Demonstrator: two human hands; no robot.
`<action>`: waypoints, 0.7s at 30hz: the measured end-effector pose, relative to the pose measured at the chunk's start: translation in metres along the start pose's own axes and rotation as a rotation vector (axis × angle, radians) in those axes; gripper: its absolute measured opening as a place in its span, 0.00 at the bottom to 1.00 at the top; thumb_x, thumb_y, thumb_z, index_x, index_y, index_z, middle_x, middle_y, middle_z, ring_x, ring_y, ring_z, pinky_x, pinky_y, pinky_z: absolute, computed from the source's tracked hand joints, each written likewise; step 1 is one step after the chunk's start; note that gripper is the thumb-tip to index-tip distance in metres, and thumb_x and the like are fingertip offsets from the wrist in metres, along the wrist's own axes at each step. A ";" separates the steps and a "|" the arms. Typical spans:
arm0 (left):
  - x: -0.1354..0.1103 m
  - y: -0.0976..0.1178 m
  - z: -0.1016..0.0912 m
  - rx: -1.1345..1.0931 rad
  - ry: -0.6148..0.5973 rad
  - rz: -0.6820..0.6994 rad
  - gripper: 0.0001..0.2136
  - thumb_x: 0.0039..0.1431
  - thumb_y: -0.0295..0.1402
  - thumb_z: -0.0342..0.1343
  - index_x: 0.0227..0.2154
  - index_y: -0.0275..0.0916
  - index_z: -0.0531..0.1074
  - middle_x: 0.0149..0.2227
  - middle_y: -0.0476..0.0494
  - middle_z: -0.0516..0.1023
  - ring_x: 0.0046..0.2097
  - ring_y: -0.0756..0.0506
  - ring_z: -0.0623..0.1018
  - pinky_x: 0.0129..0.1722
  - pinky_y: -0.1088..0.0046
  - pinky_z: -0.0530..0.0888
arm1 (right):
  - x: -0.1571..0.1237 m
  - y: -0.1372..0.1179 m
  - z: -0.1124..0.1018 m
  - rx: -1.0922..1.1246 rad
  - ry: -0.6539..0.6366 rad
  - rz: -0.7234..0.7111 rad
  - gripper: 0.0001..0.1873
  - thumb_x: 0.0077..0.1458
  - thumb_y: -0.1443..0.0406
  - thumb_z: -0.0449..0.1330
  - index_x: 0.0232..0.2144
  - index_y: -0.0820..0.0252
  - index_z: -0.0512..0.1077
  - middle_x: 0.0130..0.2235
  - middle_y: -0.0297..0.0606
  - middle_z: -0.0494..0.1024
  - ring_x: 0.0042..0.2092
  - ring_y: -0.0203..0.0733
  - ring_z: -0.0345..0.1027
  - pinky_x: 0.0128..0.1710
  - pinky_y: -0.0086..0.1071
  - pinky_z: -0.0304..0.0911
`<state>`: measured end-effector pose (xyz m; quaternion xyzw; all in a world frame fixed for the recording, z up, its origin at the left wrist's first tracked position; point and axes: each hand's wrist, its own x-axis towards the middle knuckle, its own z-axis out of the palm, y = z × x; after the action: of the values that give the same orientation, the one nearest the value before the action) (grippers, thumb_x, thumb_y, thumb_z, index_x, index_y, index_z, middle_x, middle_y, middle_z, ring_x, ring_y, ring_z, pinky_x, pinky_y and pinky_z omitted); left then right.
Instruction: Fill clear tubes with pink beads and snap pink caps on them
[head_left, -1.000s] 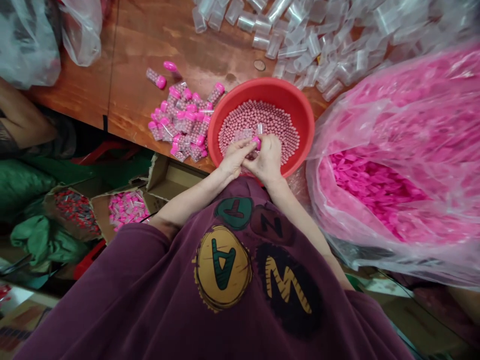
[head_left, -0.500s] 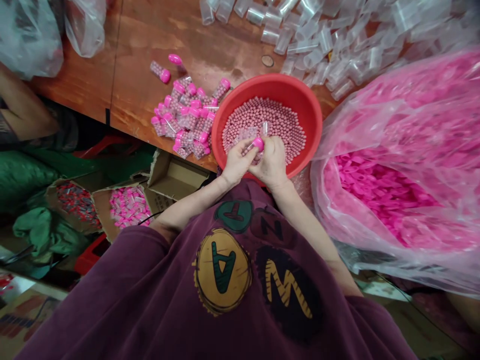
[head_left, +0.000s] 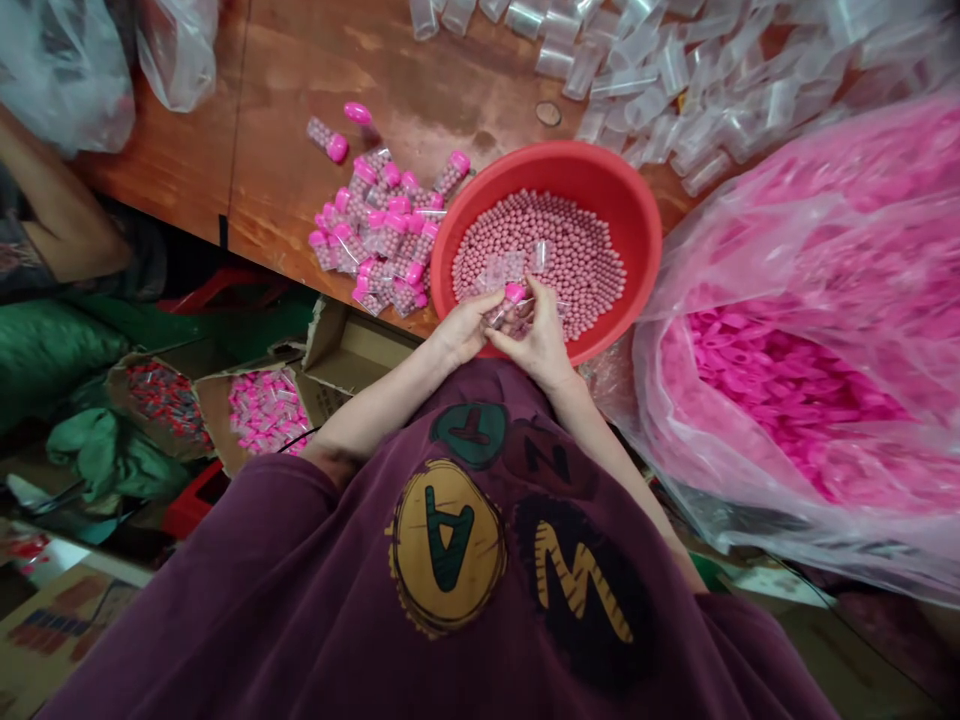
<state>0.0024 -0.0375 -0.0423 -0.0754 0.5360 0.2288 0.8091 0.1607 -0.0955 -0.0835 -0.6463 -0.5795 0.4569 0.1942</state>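
My left hand (head_left: 465, 326) pinches a small clear tube with a pink cap (head_left: 514, 292) over the near side of the red bowl (head_left: 651, 225). My right hand (head_left: 546, 345) curves around the same tube from the right, thumb low and forefinger near the cap; its grip is partly hidden. Pink beads (head_left: 581, 245) fill much of the bowl. On the beads lie a clear open tube (head_left: 541, 255) and another clear piece (head_left: 504, 268). Left of the bowl is a heap of bead-filled tubes with pink caps (head_left: 390, 225).
Clear empty tubes (head_left: 660, 90) cover the table's (head_left: 292, 130) far right. A big plastic bag of pink caps (head_left: 780, 380) stands on the right. At lower left are cardboard boxes of small pink pieces (head_left: 266, 410) and red-grey pieces (head_left: 165, 400). Another person's arm (head_left: 67, 210) shows at left.
My right hand's fingers have spread from a tight press by the pink cap into a wider curve. My left hand still holds the tube. The view has shifted slightly.
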 end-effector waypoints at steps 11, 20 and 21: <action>-0.011 0.092 -0.079 0.656 0.742 0.866 0.21 0.78 0.48 0.70 0.65 0.45 0.83 0.76 0.42 0.81 0.85 0.35 0.67 0.88 0.54 0.61 | 0.050 0.059 -0.030 -0.147 0.275 0.131 0.18 0.72 0.53 0.64 0.55 0.57 0.81 0.50 0.50 0.84 0.50 0.56 0.78 0.60 0.58 0.80; 0.082 0.047 0.028 1.381 -0.063 0.708 0.20 0.72 0.21 0.54 0.57 0.36 0.87 0.75 0.27 0.81 0.78 0.31 0.78 0.84 0.48 0.69 | 0.079 0.055 -0.008 -0.439 0.080 0.213 0.26 0.65 0.68 0.63 0.64 0.67 0.77 0.63 0.66 0.81 0.66 0.70 0.73 0.73 0.70 0.68; 0.089 0.045 0.036 1.550 -0.107 0.645 0.23 0.73 0.19 0.50 0.60 0.32 0.86 0.76 0.24 0.79 0.78 0.30 0.77 0.83 0.48 0.70 | 0.076 0.057 -0.009 -0.415 0.081 0.199 0.27 0.65 0.69 0.62 0.65 0.67 0.77 0.63 0.65 0.81 0.66 0.69 0.73 0.73 0.70 0.69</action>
<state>0.0406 0.0415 -0.1017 0.6695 0.4976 0.0193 0.5512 0.1942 -0.0369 -0.1509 -0.7440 -0.5862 0.3188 0.0343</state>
